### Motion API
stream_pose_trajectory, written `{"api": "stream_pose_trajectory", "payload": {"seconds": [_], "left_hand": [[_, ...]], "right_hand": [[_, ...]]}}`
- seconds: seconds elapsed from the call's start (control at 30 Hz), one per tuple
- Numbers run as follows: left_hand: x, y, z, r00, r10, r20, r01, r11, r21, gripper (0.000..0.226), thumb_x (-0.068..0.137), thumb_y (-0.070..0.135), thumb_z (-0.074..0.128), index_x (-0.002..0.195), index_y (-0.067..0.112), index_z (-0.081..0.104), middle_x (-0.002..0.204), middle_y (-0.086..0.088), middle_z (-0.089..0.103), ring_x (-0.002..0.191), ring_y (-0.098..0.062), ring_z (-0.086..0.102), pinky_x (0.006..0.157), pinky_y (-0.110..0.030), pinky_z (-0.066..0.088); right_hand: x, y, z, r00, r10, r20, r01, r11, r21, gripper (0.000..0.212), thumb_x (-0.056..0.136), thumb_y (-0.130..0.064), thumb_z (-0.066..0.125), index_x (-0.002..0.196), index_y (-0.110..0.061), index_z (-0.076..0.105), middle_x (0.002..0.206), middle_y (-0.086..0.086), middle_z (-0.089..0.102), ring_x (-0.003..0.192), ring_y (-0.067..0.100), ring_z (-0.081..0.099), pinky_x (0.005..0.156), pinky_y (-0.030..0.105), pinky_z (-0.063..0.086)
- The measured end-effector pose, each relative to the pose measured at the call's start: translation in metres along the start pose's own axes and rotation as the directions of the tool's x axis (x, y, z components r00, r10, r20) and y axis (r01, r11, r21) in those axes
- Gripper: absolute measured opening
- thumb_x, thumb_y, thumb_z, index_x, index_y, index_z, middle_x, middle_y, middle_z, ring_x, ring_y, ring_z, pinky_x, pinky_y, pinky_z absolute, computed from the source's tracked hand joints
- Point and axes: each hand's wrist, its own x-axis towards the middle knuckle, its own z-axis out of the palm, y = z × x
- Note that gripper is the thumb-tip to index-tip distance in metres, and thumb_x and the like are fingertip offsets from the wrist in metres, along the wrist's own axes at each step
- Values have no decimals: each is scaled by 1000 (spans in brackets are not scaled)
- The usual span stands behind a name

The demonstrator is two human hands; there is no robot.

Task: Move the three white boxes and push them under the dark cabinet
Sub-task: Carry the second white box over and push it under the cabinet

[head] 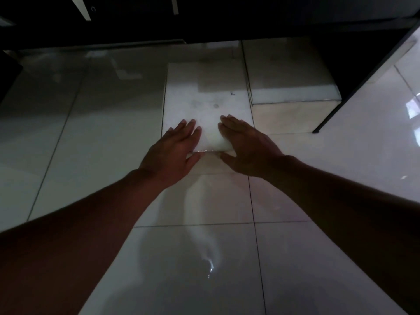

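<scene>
My left hand (pixel 176 148) and right hand (pixel 245 146) lay flat, fingers spread, on the near end of a white box (pixel 204 96) whose far end reached the dark cabinet (pixel 136 30); another white box (pixel 288 73) sat beside it.

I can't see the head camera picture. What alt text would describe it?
Two bare hands, left hand and right hand, press flat on the near end of a white box on a glossy tiled floor. Its far end reaches beneath a dark cabinet, with a second white box alongside.
</scene>
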Motion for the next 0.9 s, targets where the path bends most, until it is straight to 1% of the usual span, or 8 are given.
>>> {"api": "stream_pose_trajectory", "payload": {"seconds": [0.13, 0.27, 0.4, 0.5, 0.57, 0.67, 0.8, 0.9], "left_hand": [[24, 1, 0, 998, -44, 47, 44, 999, 2, 57, 100, 25, 49, 149, 1, 34, 159, -17, 27, 147, -36, 23, 118, -47, 26], [54, 0, -1, 994, -87, 62, 87, 996, -2, 55, 101, 16, 42, 151, 1, 26, 162, -16, 21, 149, -35, 17, 119, -45, 23], [74, 6, 3, 989, -142, 34, 143, 990, -22, 55, 98, 3, 39, 151, 0, 26, 162, -16, 20, 149, -36, 16, 120, -47, 20], [82, 9, 10, 985, -171, 1, 171, 985, -14, 55, 99, 13, 44, 151, 2, 27, 161, -17, 21, 148, -38, 15, 118, -53, 19], [86, 12, 16, 981, -192, -9, 192, 981, -19, 58, 101, 24, 44, 154, 10, 24, 162, -14, 18, 150, -37, 10, 119, -54, 13], [89, 13, 25, 978, -204, -44, 203, 979, -30, 58, 102, 32, 44, 155, 22, 23, 164, -11, 14, 151, -34, 4, 119, -54, 5], [97, 8, 30, 977, -197, -78, 196, 980, -21, 57, 101, 33, 44, 154, 24, 26, 164, -10, 15, 151, -34, 7, 119, -54, 6], [106, 4, 29, 976, -203, -73, 203, 979, -8, 57, 101, 33, 44, 154, 24, 26, 164, -10, 17, 150, -34, 9, 118, -54, 9]], "right_hand": [[12, 5, 3, 994, 87, -73, -84, 996, 37, 69, 97, -34, 59, 153, -6, 30, 162, 11, 25, 151, 23, 18, 117, 31, 16], [23, 17, 3, 975, 178, -133, -173, 984, 51, 60, 99, -30, 56, 151, -7, 34, 161, 10, 28, 150, 23, 20, 117, 33, 20], [31, 33, 0, 948, 265, -174, -259, 964, 61, 58, 99, -36, 57, 146, -7, 41, 159, 10, 34, 148, 24, 26, 117, 36, 25], [33, 40, 0, 933, 274, -232, -281, 960, 3, 66, 95, -44, 60, 145, -5, 42, 156, 14, 37, 147, 27, 27, 120, 40, 23], [33, 48, 2, 901, 345, -263, -367, 930, -38, 82, 91, -59, 57, 149, -4, 35, 159, 16, 30, 149, 29, 21, 122, 45, 17], [30, 67, 6, 863, 447, -236, -468, 883, -42, 102, 84, -76, 49, 154, -5, 24, 163, 16, 19, 152, 30, 11, 123, 48, 11], [33, 83, 8, 873, 414, -258, -431, 902, -10, 100, 84, -74, 51, 153, -6, 27, 162, 14, 23, 151, 27, 15, 123, 45, 13], [35, 84, 11, 853, 418, -313, -437, 899, 9, 94, 87, -71, 51, 152, -6, 31, 160, 13, 29, 150, 26, 20, 123, 44, 15]]}}
